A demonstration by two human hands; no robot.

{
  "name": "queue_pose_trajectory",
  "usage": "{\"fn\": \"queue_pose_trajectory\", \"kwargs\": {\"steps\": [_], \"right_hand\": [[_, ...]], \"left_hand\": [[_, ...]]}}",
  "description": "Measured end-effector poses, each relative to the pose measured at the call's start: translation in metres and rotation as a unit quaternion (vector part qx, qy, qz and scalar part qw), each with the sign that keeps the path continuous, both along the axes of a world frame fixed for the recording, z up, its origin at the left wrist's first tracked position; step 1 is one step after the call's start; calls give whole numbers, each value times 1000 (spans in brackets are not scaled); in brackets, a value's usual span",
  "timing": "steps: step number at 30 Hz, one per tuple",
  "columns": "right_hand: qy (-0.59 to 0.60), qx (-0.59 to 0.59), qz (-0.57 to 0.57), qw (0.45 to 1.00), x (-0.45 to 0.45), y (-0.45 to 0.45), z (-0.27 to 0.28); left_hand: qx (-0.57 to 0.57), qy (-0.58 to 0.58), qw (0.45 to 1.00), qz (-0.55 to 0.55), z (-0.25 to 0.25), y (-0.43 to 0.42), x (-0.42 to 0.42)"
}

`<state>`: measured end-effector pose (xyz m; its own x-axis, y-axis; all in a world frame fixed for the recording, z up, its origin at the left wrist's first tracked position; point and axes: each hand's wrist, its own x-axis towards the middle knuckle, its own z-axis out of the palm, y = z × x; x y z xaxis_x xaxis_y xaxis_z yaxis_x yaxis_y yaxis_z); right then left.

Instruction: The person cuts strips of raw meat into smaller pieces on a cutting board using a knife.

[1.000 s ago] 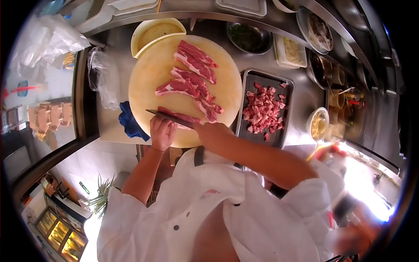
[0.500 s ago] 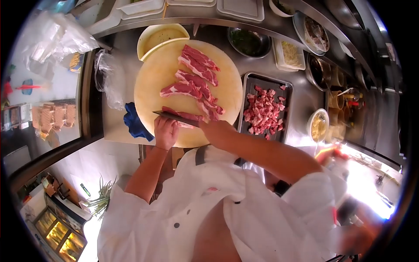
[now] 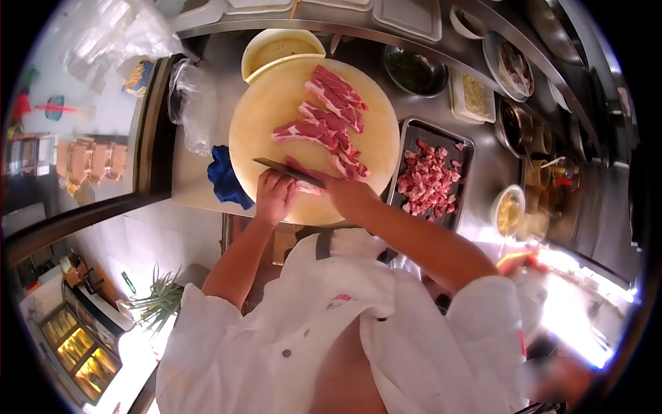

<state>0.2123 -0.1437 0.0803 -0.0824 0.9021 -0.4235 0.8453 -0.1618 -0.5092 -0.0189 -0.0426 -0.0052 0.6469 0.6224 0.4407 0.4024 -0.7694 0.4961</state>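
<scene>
My right hand [image 3: 348, 196] is wrapped round the handle of a knife [image 3: 284, 170], its dark blade pointing left across the near part of a round cutting board [image 3: 258, 110]. Beside the blade, my left hand [image 3: 276, 197] has curled fingers pressing on a strip of raw meat [image 3: 307, 188], partly hidden by the knife and both hands. Farther up the board lie several more strips of red, white-streaked meat [image 3: 324, 134]. Right of the board, a dark metal tray [image 3: 408, 134] holds a heap of small cut meat pieces [image 3: 429, 181].
A blue cloth [image 3: 227, 178] and a plastic bag [image 3: 189, 107] lie left of the board. Behind it stand a pale tub of liquid [image 3: 283, 50] and a metal bowl of greens [image 3: 414, 71]. A bowl of yellowish food [image 3: 509, 210] is right of the tray. A steel shelf edge [image 3: 386, 31] crosses the back.
The whole view has shifted, so the board and tray appear farther right and slightly higher. Both hands remain at the near strip, with the knife still over it.
</scene>
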Motion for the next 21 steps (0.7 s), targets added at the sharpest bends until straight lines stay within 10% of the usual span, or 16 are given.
{"fn": "queue_pose_trajectory", "kwargs": {"steps": [21], "right_hand": [[-42,20,-139,989,52,-43,59]], "left_hand": [[-9,-11,998,58,20,-18,2]]}}
